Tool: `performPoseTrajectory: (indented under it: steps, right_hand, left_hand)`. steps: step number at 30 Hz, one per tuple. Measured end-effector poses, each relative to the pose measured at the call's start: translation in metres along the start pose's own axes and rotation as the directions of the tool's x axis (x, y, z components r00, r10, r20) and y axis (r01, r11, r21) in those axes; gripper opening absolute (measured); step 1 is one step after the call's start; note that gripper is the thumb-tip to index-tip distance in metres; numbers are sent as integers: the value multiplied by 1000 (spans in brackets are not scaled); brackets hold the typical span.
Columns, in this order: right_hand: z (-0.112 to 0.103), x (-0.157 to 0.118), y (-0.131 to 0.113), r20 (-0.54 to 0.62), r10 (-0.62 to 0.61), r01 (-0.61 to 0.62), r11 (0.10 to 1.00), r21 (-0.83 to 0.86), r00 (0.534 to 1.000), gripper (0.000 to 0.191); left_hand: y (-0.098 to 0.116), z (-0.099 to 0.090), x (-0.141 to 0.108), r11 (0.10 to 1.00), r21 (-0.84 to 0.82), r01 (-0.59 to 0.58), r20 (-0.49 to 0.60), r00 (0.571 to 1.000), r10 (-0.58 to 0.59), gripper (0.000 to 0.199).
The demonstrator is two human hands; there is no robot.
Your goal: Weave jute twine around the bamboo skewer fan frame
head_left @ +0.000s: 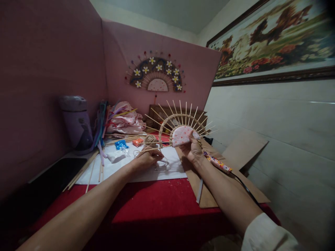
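Note:
A half-round fan frame (181,135) with thin sticks radiating upward, woven twine bands and a pink dotted centre is held up over the table. My right hand (193,148) grips its pink centre at the lower right, thumb in front. Beside the frame's lower left, my left hand (150,157) is closed with fingertips pinched near thin twine; what exactly lies between them is too small to make out. A ball of twine (150,140) sits just behind my left hand. Below and right of that hand is a loose clear ring-like item (162,166).
White paper (167,176) and brown cardboard (209,195) cover part of the red table (157,205). Loose sticks, blue (121,144) and orange packets (137,142), a purple bottle (77,125) and pink cloth (127,118) lie around. A patterned glue gun (217,162) is right. A decorated fan (157,75) hangs behind.

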State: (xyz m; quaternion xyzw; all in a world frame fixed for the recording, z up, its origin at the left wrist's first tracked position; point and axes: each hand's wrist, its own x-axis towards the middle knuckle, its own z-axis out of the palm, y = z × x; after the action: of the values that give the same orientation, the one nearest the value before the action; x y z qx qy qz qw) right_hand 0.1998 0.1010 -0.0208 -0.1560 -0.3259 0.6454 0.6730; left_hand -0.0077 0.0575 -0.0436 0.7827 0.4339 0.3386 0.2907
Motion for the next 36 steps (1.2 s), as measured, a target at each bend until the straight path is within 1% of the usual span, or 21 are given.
performPoseTrajectory:
  steps: [3,7,10,16,22,27,32,36]
  right_hand:
    - [2,-1,-1,-26,10,-10,1000,-1,1000,27]
    - [1,-1,1,-43,-12,12,1000,-14,999,25]
    - [-1,0,2,-51,-18,17,1000,-16,999,26]
    - [1,-1,2,-52,-30,29,999,-22,998,30]
    - [4,-2,1,-53,-30,29,999,-18,998,28]
    - [1,-1,2,-69,-22,20,999,-35,997,33]
    - [-1,0,2,-35,-33,31,998,-53,999,39]
    - [-2,0,3,-30,-38,36,998,-59,999,39]
  left_hand:
    - [3,-1,-1,998,67,-15,-8,1000,16,20]
    - [10,-4,-5,985,168,-32,17,999,30,24]
    - [15,-5,-7,977,206,-49,33,999,43,28]
    - [16,-6,-7,977,204,-57,33,998,51,28]
    - [18,-6,-8,970,239,-52,31,998,46,27]
    - [19,-6,-7,969,242,-54,31,998,48,26]
    - [19,-6,-8,969,243,-46,38,999,38,26]
    - [20,-7,-8,968,248,-38,44,999,28,26]
